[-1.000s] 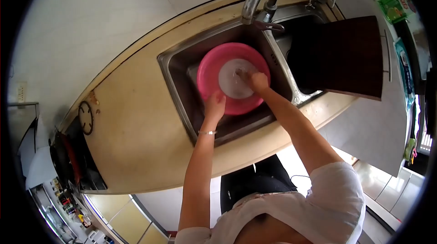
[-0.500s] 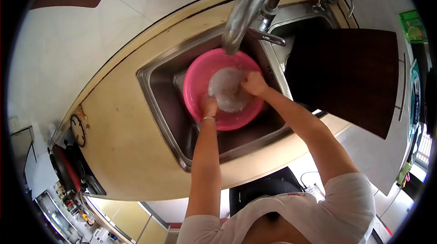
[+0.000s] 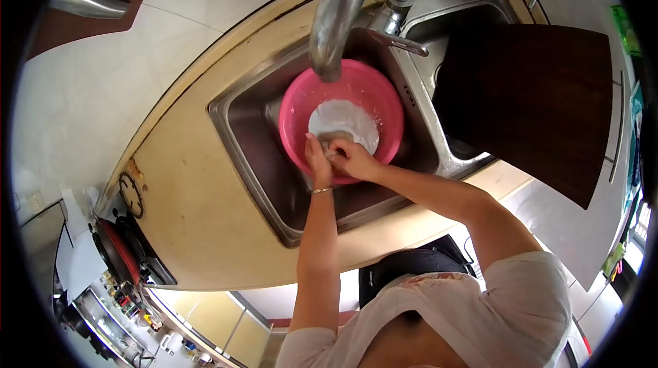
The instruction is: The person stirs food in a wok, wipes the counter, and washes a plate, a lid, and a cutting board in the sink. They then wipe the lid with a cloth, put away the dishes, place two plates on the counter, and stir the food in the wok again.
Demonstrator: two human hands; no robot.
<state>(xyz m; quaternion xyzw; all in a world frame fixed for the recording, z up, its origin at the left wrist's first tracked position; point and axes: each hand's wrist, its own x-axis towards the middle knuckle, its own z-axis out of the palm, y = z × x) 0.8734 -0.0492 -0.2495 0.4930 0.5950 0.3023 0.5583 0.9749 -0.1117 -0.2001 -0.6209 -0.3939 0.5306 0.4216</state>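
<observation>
A pink plastic basin [image 3: 295, 93] stands in the left bowl of the steel sink [image 3: 250, 138], with whitish, bright-looking water [image 3: 346, 117] in it. Over its near side my two hands meet around a small, pale greyish-beige wet piece [image 3: 336, 140], whose kind I cannot make out. My left hand [image 3: 319, 161], a bracelet at its wrist, cups the piece from the left with its fingers pointing up. From the right, my right hand [image 3: 358, 161] pinches it with bent fingers. The hands hide most of the piece.
The curved faucet spout [image 3: 329, 39] hangs over the basin's far rim, its lever [image 3: 401, 42] to the right. A dark brown board [image 3: 528, 107] covers much of the second sink bowl. Pans [image 3: 120, 248] stand at the counter's [image 3: 199, 196] left end.
My right hand has come from the basin's right side to meet my left hand at the near side. The pale piece now shows between them. The camera view has shifted slightly.
</observation>
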